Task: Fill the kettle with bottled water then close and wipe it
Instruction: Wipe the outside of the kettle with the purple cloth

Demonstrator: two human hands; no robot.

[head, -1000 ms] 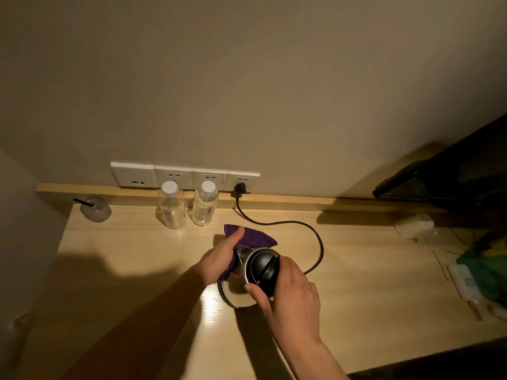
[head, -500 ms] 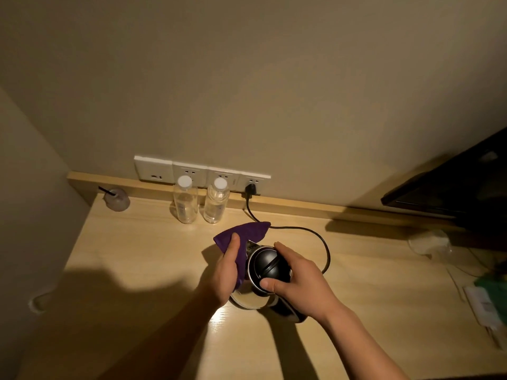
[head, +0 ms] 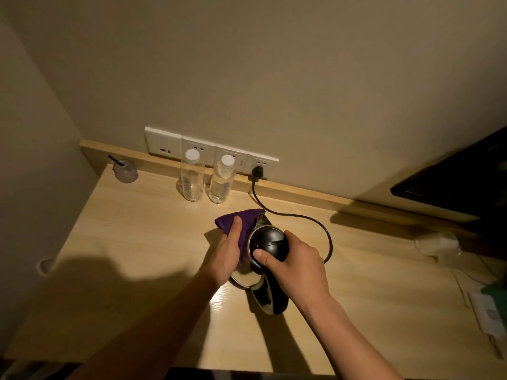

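Note:
A steel kettle [head: 267, 241] with a dark domed lid, shut, stands in the middle of the wooden desk [head: 131, 242]. My right hand [head: 295, 263] lies over the lid and handle side, thumb on the lid's rim. My left hand [head: 229, 252] presses a purple cloth [head: 236, 218] against the kettle's left wall; the cloth sticks out past my fingers toward the wall. Two clear water bottles [head: 192, 178] [head: 222, 180] with white caps stand upright side by side at the back, under the sockets.
The kettle's black cord [head: 296, 215] loops right and plugs into the socket strip [head: 211, 149]. A small plastic cup with a straw [head: 124, 171] sits in the back left corner. A dark screen [head: 461, 185], a crumpled bag [head: 436, 242] and chargers [head: 488, 314] are on the right.
The view has shifted, so the desk sits lower and more to the right. My left hand has slid the cloth down along the kettle's side. My right hand stays on the lid.

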